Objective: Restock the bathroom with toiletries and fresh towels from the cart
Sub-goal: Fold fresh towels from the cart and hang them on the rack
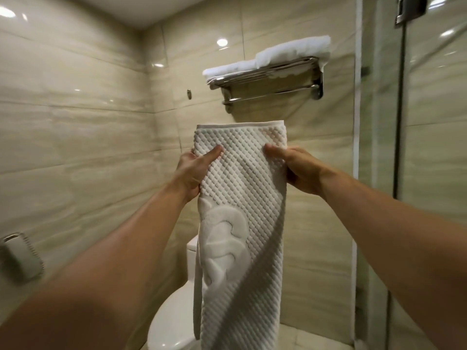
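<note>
Far to the left of our left grip [194,170], low on the tiled wall [75,137], a paper holder [19,256] shows only as a blur. Our left grip is clamped on the left edge of the white waffle-textured towel [242,198]: the thumb lies across the front of the cloth and the fingers curl round behind it, out of sight. Between our two grips the towel is folded into a long narrow strip; its hemmed top edge stands just above them and the rest hangs straight down below them. Under the left grip a smooth raised pattern breaks the waffle weave. Low beneath the grips, behind the hanging cloth, we see the toilet [171,322], its tank partly hidden by the towel.

Above the grips and slightly to the right, the chrome towel rack [267,79] is fixed to the wall, apart from the towel we hold. White folded towels [273,56] lie on its top shelf, and the bar beneath carries nothing.

Our right grip [295,170] is clamped on the towel's right edge in the same way, thumb in front, fingers wrapped behind. To the right of that grip stands the glass shower door [429,147], with a metal hinge [409,8] at its top.
</note>
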Tool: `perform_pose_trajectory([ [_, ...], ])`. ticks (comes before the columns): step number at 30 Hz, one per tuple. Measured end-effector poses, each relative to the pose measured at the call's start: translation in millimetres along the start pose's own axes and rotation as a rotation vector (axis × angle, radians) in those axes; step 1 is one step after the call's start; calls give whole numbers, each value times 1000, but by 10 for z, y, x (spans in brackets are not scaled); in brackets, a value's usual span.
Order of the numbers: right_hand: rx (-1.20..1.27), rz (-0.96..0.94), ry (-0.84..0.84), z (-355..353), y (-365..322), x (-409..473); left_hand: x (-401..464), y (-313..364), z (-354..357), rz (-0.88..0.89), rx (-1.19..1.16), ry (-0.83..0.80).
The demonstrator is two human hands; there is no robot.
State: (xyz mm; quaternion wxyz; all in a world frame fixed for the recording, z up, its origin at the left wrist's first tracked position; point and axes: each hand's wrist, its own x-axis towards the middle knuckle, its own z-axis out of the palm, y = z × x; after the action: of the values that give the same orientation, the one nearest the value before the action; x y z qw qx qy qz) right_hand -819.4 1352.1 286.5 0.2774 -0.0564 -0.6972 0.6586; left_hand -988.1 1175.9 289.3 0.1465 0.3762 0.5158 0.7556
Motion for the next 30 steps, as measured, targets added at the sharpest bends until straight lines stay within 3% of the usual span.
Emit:
perform_pose_trajectory([
  [7, -73, -79, 198, -117, 324, 1091, 1253, -514, -134, 21, 3, 45],
  [18, -131, -91, 279, -596, 535, 3049, 3254, -1105, -192, 67, -17, 39],
  [23, -247, -28, 236, -739, 752, 3832, 4123, -1363, -287, 125, -9, 10],
  [30, -337, -191, 600, -752, 911, 5012, 5350, -1587, -442, 124, -32, -83],
])
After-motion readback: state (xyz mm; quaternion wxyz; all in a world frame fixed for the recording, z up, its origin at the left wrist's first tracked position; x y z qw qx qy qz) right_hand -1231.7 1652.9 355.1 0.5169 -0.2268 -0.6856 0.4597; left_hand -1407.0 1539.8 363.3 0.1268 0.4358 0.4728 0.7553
